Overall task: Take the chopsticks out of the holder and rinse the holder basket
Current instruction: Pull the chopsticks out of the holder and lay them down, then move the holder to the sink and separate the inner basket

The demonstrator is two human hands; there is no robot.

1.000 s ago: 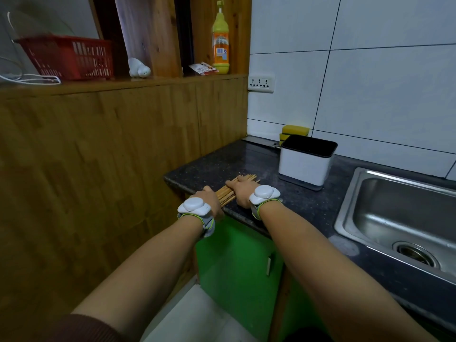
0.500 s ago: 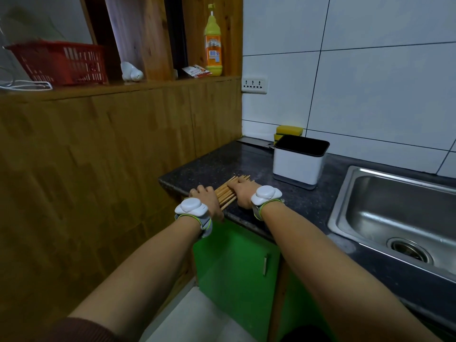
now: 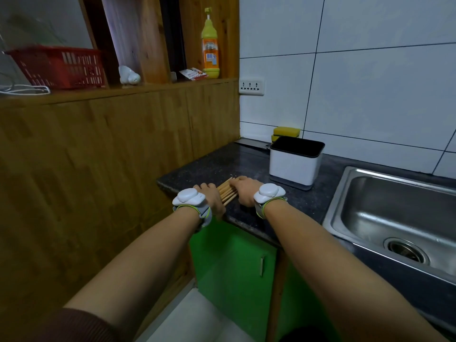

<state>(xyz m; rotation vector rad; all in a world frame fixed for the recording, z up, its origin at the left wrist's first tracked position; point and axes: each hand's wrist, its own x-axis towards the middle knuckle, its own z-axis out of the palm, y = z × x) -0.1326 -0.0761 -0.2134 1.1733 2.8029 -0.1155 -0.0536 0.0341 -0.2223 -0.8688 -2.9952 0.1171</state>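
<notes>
A bundle of wooden chopsticks point(image 3: 227, 192) lies on the dark stone counter point(image 3: 209, 166) near its front left corner. My left hand point(image 3: 209, 196) curls around the near end of the bundle from the left. From the right, my right hand point(image 3: 244, 191) lies over the bundle with its fingers curved across the far part, hiding most of the tips. The chopstick holder point(image 3: 294, 164), a white box with a black rim, stands upright behind and to the right of my hands, and no chopsticks show in it.
A steel sink point(image 3: 394, 218) with a drain is set into the counter on the right. A yellow sponge point(image 3: 286, 131) sits behind the holder by the tiled wall. A wooden panel rises on the left, with a shelf carrying a red basket point(image 3: 59, 67) and a bottle point(image 3: 210, 45).
Both hands stay on the bundle on the counter. The far chopstick tips stick out less beyond my right hand than before.
</notes>
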